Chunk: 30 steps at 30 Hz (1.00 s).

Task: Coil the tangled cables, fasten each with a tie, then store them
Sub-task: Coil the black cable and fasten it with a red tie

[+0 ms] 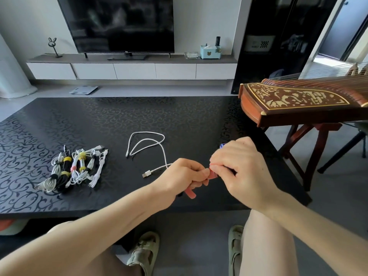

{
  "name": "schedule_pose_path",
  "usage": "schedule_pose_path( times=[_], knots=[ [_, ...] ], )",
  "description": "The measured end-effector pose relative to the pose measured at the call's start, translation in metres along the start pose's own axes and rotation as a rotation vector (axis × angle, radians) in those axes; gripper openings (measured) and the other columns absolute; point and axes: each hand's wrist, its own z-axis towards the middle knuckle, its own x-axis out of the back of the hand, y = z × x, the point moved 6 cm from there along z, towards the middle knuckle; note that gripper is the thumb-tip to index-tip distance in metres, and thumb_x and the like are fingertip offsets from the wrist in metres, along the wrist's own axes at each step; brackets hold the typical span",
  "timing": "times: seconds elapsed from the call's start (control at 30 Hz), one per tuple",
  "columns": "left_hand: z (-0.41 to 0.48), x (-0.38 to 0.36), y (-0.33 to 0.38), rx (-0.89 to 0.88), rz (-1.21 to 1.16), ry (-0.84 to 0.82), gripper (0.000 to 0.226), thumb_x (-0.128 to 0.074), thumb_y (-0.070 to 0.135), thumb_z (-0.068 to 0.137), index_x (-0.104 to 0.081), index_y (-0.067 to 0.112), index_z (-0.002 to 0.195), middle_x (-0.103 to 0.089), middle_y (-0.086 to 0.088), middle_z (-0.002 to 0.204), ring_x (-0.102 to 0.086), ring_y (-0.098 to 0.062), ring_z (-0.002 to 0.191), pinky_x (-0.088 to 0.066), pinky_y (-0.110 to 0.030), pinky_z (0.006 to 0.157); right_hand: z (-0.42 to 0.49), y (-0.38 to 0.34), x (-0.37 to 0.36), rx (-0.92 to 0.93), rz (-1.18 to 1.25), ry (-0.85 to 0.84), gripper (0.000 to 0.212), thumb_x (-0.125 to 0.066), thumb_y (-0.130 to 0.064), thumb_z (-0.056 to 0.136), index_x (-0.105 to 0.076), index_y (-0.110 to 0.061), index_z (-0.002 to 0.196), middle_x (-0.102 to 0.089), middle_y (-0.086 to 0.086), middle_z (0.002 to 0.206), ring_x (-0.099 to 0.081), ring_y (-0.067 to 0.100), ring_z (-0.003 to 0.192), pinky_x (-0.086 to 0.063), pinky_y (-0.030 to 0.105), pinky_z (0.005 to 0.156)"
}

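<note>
My left hand [184, 174] and right hand [244, 169] meet, fingers curled, both pinching a soft salmon-pink strap tie [190, 194]; beside them a loose white USB cable [147, 144] sprawls on the black scroll-patterned worktop [179, 118]; tied cable bundles [73, 169] lie well left.

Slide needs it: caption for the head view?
Left hand and right hand pinch a pink tie beside a loose white cable.

A home living room — television [121, 22], low table [139, 116], zither [302, 100].
</note>
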Motion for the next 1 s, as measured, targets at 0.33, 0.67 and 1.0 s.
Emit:
schedule_pose_path(
  times=[0.33,0.67,1.0],
  knots=[
    [0.004,-0.016,-0.025,0.375,-0.372,-0.201,0.036,-0.045,0.009,0.093,-0.058,0.007,0.059,-0.037,0.004,0.041,-0.027,-0.007,0.037,-0.023,-0.015,0.039,-0.038,-0.008,-0.018,0.363,-0.129,-0.044,0.015,-0.062,-0.008,0.086,-0.071,0.003,0.080,-0.068,0.009,0.085,-0.060,0.024,0.073,-0.042,0.037,0.075],
    [0.010,-0.007,0.015,0.131,0.140,-0.145,0.024,-0.050,0.013,0.095,-0.065,0.007,0.079,-0.038,0.008,0.039,-0.033,-0.005,0.038,-0.038,-0.016,0.040,-0.035,0.026,-0.024,-0.352,0.344,-0.307,0.026,-0.065,-0.042,0.081,-0.063,-0.016,0.085,-0.066,-0.011,0.077,-0.059,0.012,0.080,-0.047,0.028,0.073],
    [0.021,0.019,0.013,0.228,0.324,-0.254,0.064,-0.026,0.051,0.099,-0.069,0.004,0.094,-0.072,-0.008,0.071,-0.066,-0.018,0.062,-0.054,-0.023,0.062,-0.038,0.028,-0.037,-0.273,0.155,-0.393,0.029,-0.057,-0.032,0.092,-0.055,-0.013,0.070,-0.046,-0.006,0.053,-0.043,0.017,0.053,-0.031,0.020,0.054]
  ],
)
